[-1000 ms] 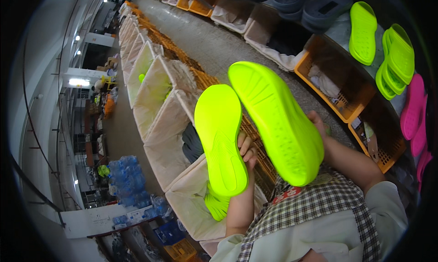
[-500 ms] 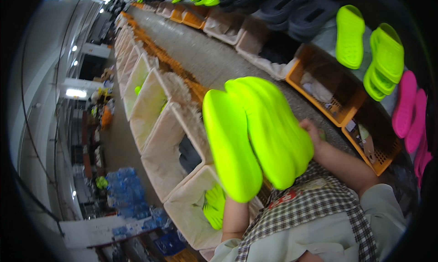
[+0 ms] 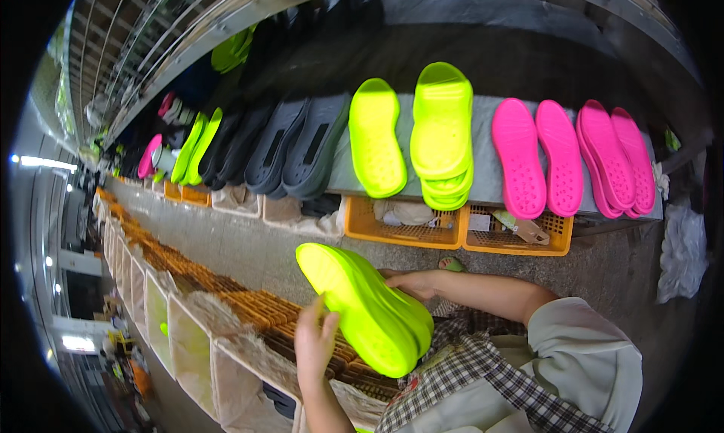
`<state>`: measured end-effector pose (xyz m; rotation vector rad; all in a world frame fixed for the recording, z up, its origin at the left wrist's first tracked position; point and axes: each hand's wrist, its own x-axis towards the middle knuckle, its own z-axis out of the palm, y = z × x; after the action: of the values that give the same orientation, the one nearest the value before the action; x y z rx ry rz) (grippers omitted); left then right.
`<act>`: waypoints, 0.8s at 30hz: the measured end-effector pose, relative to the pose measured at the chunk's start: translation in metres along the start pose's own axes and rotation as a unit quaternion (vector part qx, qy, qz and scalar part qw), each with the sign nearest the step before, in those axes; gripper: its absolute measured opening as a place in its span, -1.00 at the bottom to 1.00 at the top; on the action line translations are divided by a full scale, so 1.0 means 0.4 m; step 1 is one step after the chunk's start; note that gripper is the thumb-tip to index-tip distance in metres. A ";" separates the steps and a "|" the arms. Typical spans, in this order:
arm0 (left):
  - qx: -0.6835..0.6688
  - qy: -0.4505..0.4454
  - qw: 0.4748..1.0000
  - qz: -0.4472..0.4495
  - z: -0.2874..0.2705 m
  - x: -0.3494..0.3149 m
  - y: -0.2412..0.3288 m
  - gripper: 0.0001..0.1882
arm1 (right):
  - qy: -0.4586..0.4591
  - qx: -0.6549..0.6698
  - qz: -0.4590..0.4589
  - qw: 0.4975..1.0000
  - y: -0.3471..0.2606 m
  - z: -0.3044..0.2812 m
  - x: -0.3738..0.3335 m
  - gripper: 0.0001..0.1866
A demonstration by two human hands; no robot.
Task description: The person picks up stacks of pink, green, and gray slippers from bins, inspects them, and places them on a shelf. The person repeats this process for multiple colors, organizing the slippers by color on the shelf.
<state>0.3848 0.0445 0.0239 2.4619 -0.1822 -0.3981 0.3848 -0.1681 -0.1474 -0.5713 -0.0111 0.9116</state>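
A stack of neon yellow-green shoe soles (image 3: pixel 369 305) is tilted in front of my body. My right hand (image 3: pixel 413 284) grips the stack from its far right side, its fingers partly hidden behind the soles. At the stack's left edge is my left hand (image 3: pixel 313 339), with thumb and fingers apart and fingertips close to the top sole; whether they touch it I cannot tell. Beyond, on the grey table (image 3: pixel 483 116), lie a single neon sole (image 3: pixel 377 139) and a neon pile (image 3: pixel 441 131). Several pink soles (image 3: pixel 520 158) lie to their right, dark grey ones (image 3: pixel 313 150) to their left.
Orange plastic crates (image 3: pixel 407 233) stand beneath the table's front edge, holding pale scraps. On the left runs a row of cloth-lined bins (image 3: pixel 188 335) with orange-brown basket rims (image 3: pixel 264 308). A clear plastic bag (image 3: pixel 682 252) hangs at the far right.
My view has swung round to face the table. The neon soles, earlier side by side in two groups, are now together in one stack, and my left hand has come out from behind them.
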 end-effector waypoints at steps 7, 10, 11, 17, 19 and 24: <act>0.070 0.105 0.898 0.422 0.062 0.235 0.311 -0.37 | -0.005 0.073 0.032 0.997 -0.016 -0.087 -0.090 -0.24; 0.088 0.046 0.869 0.485 0.138 0.345 0.408 -0.38 | 0.017 0.093 0.027 0.995 -0.021 -0.107 -0.108 -0.25; 0.099 0.030 0.858 0.504 0.148 0.374 0.425 -0.39 | 0.017 0.098 0.024 0.995 -0.023 -0.112 -0.110 -0.26; -0.067 0.101 0.861 0.493 0.086 0.303 0.393 -0.62 | 0.026 0.099 0.045 0.994 -0.037 -0.115 -0.096 -0.33; -0.134 0.136 0.879 0.438 -0.006 0.166 0.326 -0.66 | 0.000 0.097 0.041 0.994 -0.045 -0.108 -0.088 -0.37; -0.101 0.335 0.856 0.380 -0.070 -0.141 0.205 -0.72 | 0.013 0.123 0.041 0.991 -0.071 -0.068 -0.010 -0.41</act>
<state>0.3377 0.0080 0.1083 1.9649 -0.7262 0.7347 0.4101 -0.1970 -0.1565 -0.3554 0.1480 0.9690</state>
